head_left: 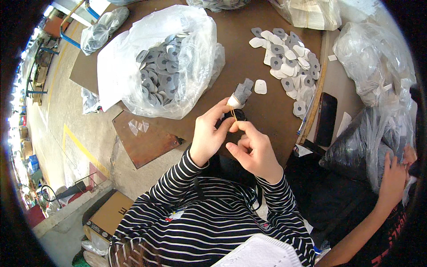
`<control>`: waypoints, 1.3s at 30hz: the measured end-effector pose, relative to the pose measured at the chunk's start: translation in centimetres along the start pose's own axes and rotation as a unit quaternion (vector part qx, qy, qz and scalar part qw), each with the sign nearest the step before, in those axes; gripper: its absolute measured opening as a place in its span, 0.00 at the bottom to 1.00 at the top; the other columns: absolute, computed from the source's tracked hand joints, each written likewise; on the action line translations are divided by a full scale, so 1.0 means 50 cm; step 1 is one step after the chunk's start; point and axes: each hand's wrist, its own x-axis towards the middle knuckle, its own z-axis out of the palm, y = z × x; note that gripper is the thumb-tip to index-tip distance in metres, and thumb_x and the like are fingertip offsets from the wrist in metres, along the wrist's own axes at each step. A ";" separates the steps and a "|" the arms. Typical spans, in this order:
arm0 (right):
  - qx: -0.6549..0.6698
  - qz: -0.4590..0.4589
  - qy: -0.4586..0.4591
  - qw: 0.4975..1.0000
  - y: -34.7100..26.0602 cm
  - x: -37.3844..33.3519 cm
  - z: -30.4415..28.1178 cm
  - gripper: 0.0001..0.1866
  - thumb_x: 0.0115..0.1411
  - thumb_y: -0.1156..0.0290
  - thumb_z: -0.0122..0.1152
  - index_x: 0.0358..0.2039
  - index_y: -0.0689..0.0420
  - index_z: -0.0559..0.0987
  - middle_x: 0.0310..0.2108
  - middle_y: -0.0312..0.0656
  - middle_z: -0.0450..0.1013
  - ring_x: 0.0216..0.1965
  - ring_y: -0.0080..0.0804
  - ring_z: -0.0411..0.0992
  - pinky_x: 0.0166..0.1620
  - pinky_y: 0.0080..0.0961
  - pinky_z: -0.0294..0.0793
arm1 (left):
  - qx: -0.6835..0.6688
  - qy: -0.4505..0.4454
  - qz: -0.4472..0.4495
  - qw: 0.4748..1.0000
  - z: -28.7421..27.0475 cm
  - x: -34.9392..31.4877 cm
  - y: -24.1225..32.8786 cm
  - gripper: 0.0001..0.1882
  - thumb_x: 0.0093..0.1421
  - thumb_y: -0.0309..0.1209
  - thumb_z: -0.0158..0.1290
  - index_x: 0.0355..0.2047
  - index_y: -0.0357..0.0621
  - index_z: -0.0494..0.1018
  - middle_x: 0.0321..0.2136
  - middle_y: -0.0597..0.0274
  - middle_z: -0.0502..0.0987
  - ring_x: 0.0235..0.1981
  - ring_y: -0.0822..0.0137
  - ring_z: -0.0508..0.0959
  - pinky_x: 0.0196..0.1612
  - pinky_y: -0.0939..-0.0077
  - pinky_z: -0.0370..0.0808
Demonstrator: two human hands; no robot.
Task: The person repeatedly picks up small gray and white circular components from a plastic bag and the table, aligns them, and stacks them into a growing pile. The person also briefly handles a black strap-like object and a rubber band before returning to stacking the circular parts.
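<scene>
In front of my chest my left hand (211,130) grips a small stack of grey-and-white pads (243,91) by its near end. A thin tan rubber band (232,111) runs across that end of the stack. My right hand (255,149) pinches the band between thumb and finger, close beside my left fingertips. Part of the band is hidden by the fingers. One loose white pad (260,87) lies on the brown table (240,44), just right of the stack. Farther right spreads a heap of loose grey and white pads (287,58).
A clear plastic bag (200,40) full of grey pads stands open at the left. A dark phone (326,119) rests beyond the table's wooden edge strip. Other plastic bags (369,58) sit at the right, where another person's hand (393,180) touches one. A cardboard box (111,213) stands lower left.
</scene>
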 end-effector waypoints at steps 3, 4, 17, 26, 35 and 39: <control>-0.054 0.020 -0.006 0.998 -0.004 0.002 -0.003 0.11 0.57 0.70 0.65 0.40 0.55 0.75 0.13 0.38 0.66 0.14 0.35 0.66 0.25 0.34 0.65 | -0.076 -0.005 -0.058 0.995 -0.001 0.001 -0.006 0.15 0.57 0.21 0.57 0.46 0.34 0.76 0.42 0.57 0.81 0.28 0.73 0.75 0.34 0.79 0.73; -0.135 -0.031 0.000 0.990 0.010 0.003 -0.010 0.11 0.58 0.70 0.64 0.40 0.55 0.75 0.13 0.38 0.67 0.14 0.35 0.67 0.24 0.34 0.65 | -0.121 -0.013 -0.103 0.987 -0.012 0.003 -0.010 0.15 0.58 0.22 0.57 0.46 0.35 0.76 0.40 0.60 0.80 0.27 0.75 0.74 0.33 0.81 0.72; 0.050 0.077 0.226 0.970 0.054 -0.018 -0.033 0.07 0.64 0.75 0.59 0.41 0.62 0.76 0.21 0.32 0.71 0.22 0.12 0.63 0.27 0.13 0.61 | -0.375 -0.140 -0.193 0.896 -0.049 -0.002 0.039 0.08 0.66 0.28 0.54 0.41 0.39 0.69 0.30 0.63 0.77 0.28 0.77 0.75 0.32 0.81 0.73; 0.048 0.034 0.152 0.987 0.015 0.001 -0.017 0.16 0.67 0.70 0.56 0.53 0.61 0.78 0.17 0.33 0.69 0.18 0.15 0.64 0.23 0.17 0.61 | -0.244 -0.149 -0.141 0.948 -0.041 -0.013 0.043 0.11 0.65 0.27 0.56 0.43 0.38 0.66 0.39 0.57 0.79 0.33 0.77 0.76 0.35 0.82 0.74; 0.136 0.063 0.183 0.972 0.028 0.013 0.001 0.15 0.65 0.69 0.62 0.49 0.63 0.81 0.22 0.31 0.73 0.22 0.14 0.68 0.24 0.14 0.63 | -0.177 -0.203 -0.067 0.961 -0.055 -0.011 0.041 0.28 0.63 0.28 0.58 0.62 0.38 0.63 0.52 0.56 0.76 0.41 0.76 0.76 0.45 0.80 0.74; 0.161 0.113 0.177 0.964 0.014 0.017 -0.005 0.15 0.63 0.69 0.65 0.48 0.63 0.81 0.25 0.32 0.75 0.24 0.13 0.70 0.25 0.12 0.65 | -0.199 -0.229 -0.077 0.950 -0.062 -0.013 0.038 0.32 0.63 0.27 0.56 0.66 0.39 0.60 0.51 0.58 0.76 0.41 0.76 0.76 0.46 0.78 0.74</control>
